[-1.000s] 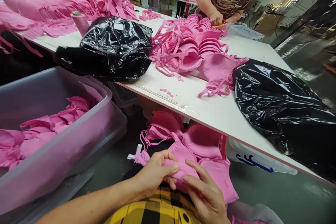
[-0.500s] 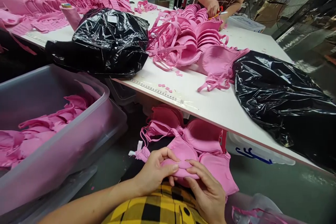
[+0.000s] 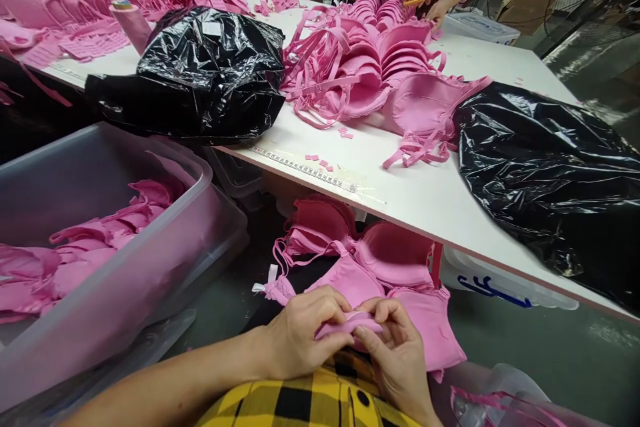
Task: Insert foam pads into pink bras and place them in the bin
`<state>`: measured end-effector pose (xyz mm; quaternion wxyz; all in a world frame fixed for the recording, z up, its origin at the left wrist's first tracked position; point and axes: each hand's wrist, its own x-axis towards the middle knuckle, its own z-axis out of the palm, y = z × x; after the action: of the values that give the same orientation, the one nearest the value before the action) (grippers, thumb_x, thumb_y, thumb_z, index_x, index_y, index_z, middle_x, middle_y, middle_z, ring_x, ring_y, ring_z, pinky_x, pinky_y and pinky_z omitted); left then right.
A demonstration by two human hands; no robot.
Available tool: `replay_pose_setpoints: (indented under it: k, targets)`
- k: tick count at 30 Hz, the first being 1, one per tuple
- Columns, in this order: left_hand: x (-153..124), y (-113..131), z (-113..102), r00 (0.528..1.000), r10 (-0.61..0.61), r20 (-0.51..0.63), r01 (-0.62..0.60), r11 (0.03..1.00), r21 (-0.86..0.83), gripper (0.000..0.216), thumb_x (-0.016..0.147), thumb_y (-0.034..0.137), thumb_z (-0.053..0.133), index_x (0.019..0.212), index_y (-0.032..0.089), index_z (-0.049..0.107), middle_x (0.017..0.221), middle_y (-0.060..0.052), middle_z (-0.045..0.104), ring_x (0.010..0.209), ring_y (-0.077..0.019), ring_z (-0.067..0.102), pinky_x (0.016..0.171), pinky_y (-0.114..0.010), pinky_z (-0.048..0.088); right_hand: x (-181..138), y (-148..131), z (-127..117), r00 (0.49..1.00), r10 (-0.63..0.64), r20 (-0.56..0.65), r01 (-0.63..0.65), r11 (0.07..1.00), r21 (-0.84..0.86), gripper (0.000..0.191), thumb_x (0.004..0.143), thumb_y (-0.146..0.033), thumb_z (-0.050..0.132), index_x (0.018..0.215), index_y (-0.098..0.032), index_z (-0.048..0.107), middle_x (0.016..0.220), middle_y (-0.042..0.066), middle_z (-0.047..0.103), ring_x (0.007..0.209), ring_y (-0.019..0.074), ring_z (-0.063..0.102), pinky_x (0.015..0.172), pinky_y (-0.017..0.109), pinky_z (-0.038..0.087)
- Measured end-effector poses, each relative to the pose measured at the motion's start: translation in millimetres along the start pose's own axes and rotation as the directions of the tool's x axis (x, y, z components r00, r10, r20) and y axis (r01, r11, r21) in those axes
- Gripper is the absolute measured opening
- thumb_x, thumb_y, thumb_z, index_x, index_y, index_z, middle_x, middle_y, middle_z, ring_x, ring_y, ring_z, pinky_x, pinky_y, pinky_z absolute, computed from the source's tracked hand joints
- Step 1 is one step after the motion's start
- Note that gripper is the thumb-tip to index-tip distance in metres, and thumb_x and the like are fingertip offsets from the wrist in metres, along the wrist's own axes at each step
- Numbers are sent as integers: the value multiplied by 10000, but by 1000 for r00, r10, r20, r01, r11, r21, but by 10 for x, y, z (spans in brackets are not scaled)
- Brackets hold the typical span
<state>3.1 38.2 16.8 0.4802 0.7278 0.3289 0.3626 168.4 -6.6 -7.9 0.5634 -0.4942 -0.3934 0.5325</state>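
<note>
Your left hand [image 3: 300, 337] and right hand [image 3: 397, 353] both pinch a folded edge of the pink bra [image 3: 430, 330] on your lap, at 6 o'clock. Keep your fingertips close together so the fold lies flat. At 9 o'clock, the clear bin [image 3: 203, 180] holds more pink cups [image 3: 100, 247].
</note>
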Motion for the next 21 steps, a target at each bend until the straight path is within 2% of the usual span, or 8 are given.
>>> replay_pose_setpoints:
  k: [3,7,12,14,16,19,21]
  targets:
    - [-40,-4,23,1000,-21,-14,22,999,47,123,837,150,550,736,159,620,809,-132,694,773,-188,659,695,-277,509,-1,21,17,1000,2,1,-2,1000,4,226,705,-230,762,826,-226,572,748,-10,584,637,134,601,558,211,542]
    - [-89,-44,20,999,-40,-24,41,998,57,135,847,172,556,732,161,626,778,-118,698,754,-185,662,691,-273,509,7,67,-34,994,5,107,10,990,-139,98,727,-241,741,782,-197,672,711,17,587,648,153,598,566,222,539]
    - [-85,-77,-45,988,43,148,-66,986,156,125,854,212,568,875,117,646,878,-168,693,835,-220,647,766,-304,500,27,79,-100,983,91,160,-73,991,-117,73,755,-252,721,729,-194,687,686,11,592,612,148,610,557,229,534]
    - [-73,-71,-57,982,63,176,-98,975,199,138,860,206,553,886,107,646,898,-186,686,838,-229,641,769,-314,494,40,55,-88,980,109,166,-96,992,-83,93,757,-262,722,714,-188,686,663,3,582,579,140,604,543,230,526]
    - [-65,-67,-49,986,69,154,-100,974,202,155,877,163,500,852,121,647,871,-174,690,819,-214,639,769,-310,488,52,30,-65,977,123,175,-110,991,-81,105,752,-267,728,701,-184,689,647,2,582,581,144,604,558,242,526]
    - [-66,-82,-11,999,16,42,-21,993,117,177,865,147,501,756,146,639,802,-131,698,768,-186,639,742,-287,484,66,14,-37,970,157,188,-145,986,-79,95,741,-269,740,706,-189,701,661,1,592,587,144,611,573,254,529]
    - [-66,-102,15,989,-147,-28,148,988,34,139,832,184,567,714,152,634,763,-97,697,718,-172,636,692,-266,480,69,17,-29,969,177,175,-171,984,-52,91,729,-272,751,705,-197,707,672,-6,592,569,137,619,553,248,528]
